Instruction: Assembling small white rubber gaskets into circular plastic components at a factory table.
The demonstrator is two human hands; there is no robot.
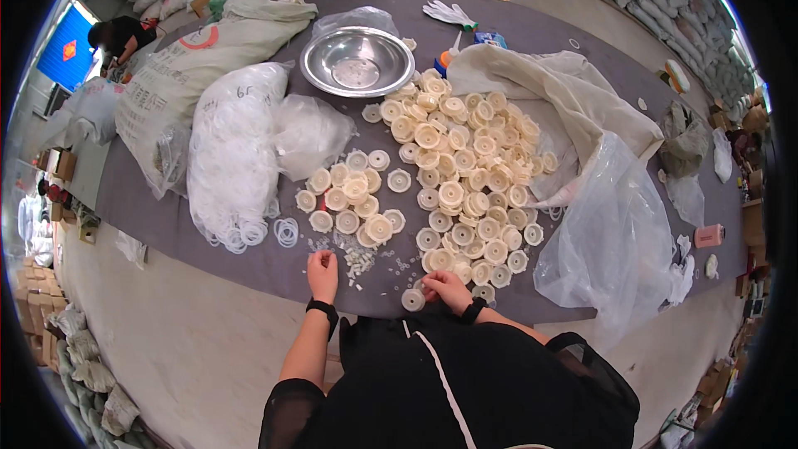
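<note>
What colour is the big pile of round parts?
Cream; the big pile of round parts shows best in the head view.

Left hand (322,273) is half curled, its forearm (304,346) coming up pretty steep; right hand (449,288) points left, kinda pinched, right arm (505,321) slanting in.

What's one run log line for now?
left hand: beside small white pieces | right hand: at pale disc, contact unclear | metal bowl: near cream discs
</note>
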